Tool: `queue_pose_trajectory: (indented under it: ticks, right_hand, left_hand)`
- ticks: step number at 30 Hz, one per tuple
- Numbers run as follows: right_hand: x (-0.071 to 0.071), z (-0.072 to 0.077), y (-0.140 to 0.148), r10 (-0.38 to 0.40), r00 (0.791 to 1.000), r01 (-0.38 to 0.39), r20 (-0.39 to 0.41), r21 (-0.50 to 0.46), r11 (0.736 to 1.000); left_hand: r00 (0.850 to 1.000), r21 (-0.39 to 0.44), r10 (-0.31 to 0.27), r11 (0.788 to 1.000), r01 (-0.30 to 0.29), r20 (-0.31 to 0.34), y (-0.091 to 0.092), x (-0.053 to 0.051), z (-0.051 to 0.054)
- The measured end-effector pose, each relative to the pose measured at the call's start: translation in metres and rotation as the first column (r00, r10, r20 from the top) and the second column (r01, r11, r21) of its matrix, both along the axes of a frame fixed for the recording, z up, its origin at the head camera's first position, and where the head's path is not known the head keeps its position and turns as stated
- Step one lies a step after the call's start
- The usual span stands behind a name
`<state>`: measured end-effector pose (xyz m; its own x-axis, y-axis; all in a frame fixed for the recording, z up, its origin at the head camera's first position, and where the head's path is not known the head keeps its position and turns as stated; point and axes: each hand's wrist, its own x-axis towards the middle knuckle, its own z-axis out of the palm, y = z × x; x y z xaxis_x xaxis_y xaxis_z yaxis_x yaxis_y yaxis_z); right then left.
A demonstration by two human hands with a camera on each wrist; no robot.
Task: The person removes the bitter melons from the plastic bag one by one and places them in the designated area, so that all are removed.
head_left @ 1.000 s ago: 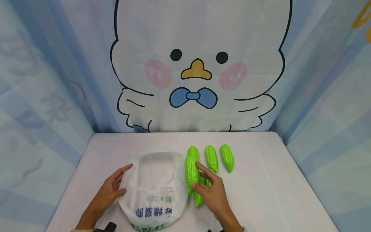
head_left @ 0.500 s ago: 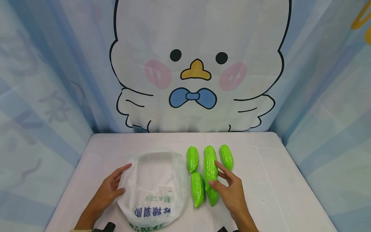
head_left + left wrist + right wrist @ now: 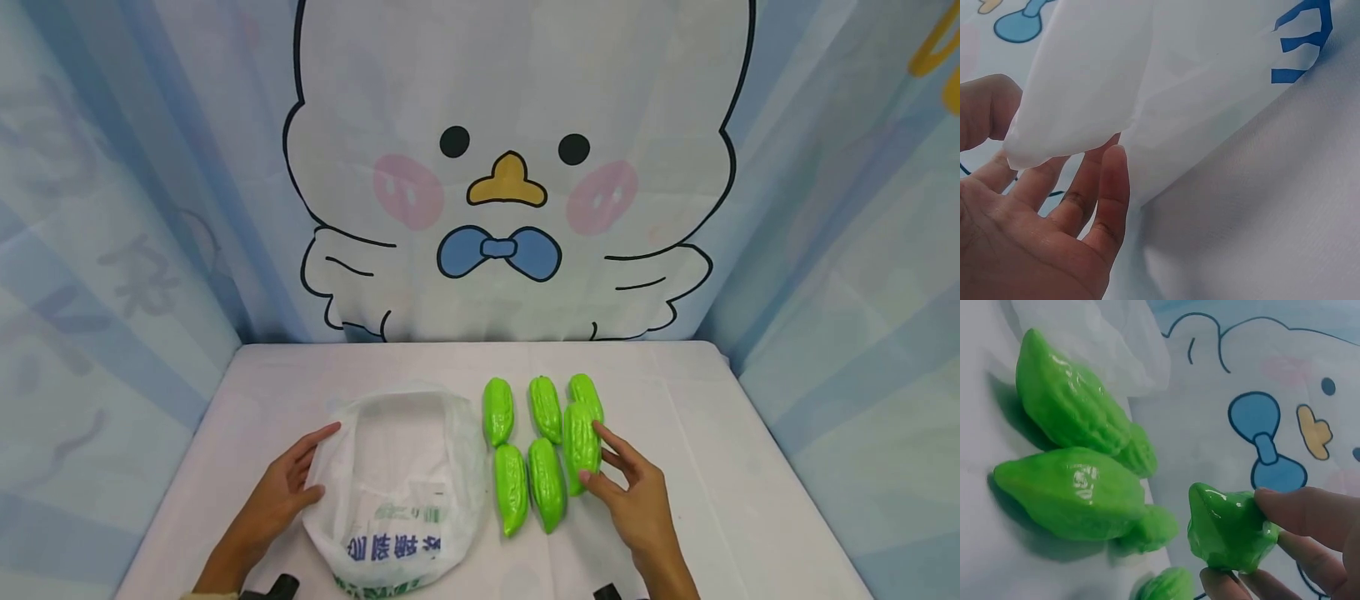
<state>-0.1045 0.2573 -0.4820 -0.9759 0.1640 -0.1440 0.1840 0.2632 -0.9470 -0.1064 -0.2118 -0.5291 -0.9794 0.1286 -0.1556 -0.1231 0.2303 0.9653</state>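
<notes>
My right hand (image 3: pixel 637 492) pinches a bright green bitter melon (image 3: pixel 581 448) between thumb and fingers. In the right wrist view, this bitter melon (image 3: pixel 1229 528) points end-on to the camera and appears raised off the table. It partly covers a back bitter melon (image 3: pixel 587 390) in the head view. Two front bitter melons lie side by side, one on the left (image 3: pixel 512 490) and one in the middle (image 3: pixel 547 485). My left hand (image 3: pixel 279 490) touches the left side of a white plastic bag (image 3: pixel 468 467); its fingers look fairly straight, with some tips hidden by the bag (image 3: pixel 1085 75).
Two more bitter melons, left (image 3: pixel 498 410) and middle (image 3: pixel 545 408), lie in the back row. The white-covered table (image 3: pixel 750 500) reaches a back curtain (image 3: pixel 510 308) with a printed cartoon bird. Blue curtains flank both sides.
The right hand has moved rightward, leaving two bitter melons in a front row beside the bag. It now holds another in front of the rightmost back one. The left hand stays at the bag.
</notes>
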Motion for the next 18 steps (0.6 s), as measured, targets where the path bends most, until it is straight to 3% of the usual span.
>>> queue_pose_trajectory:
  ticks: [18]
  right_hand:
    - [0.002, -0.029, 0.017, 0.024, 0.995, -0.032, 0.096, 0.088, 0.996]
  left_hand:
    - [1.000, 0.011, -0.006, 1.000, 0.006, -0.007, 0.001, -0.001, 0.000]
